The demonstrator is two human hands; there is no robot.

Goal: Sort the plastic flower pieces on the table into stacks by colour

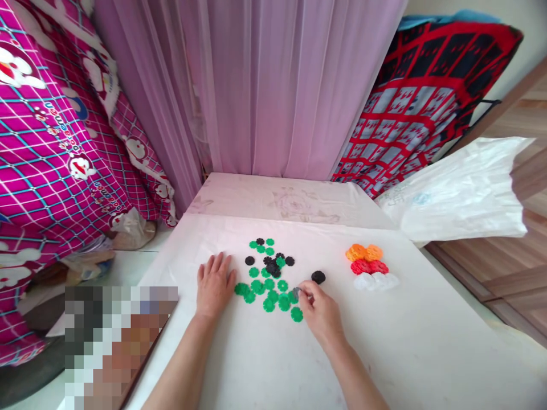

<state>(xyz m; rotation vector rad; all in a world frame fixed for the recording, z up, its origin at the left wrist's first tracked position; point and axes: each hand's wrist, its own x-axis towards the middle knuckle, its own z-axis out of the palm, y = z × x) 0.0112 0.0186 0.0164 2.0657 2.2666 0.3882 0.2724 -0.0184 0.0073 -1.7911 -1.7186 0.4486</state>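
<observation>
Head view: green discs [284, 302] lie between left hand [214, 286], released flat on bench [256, 364], and right hand [319, 312], pinching grey disc [296, 293].

The table [427, 341] is covered in white, with a flower print [294, 202] at its far end. A purple curtain [265, 85] is hung behind the table. A pink checked cloth [55, 142] is draped left of it, near pale floor [147, 256]. Wood-grain panels [482, 267] are located to its right; beyond its far right corner, a red-and-black cloth [414, 102] and pale wall [532, 34] are seen.
</observation>
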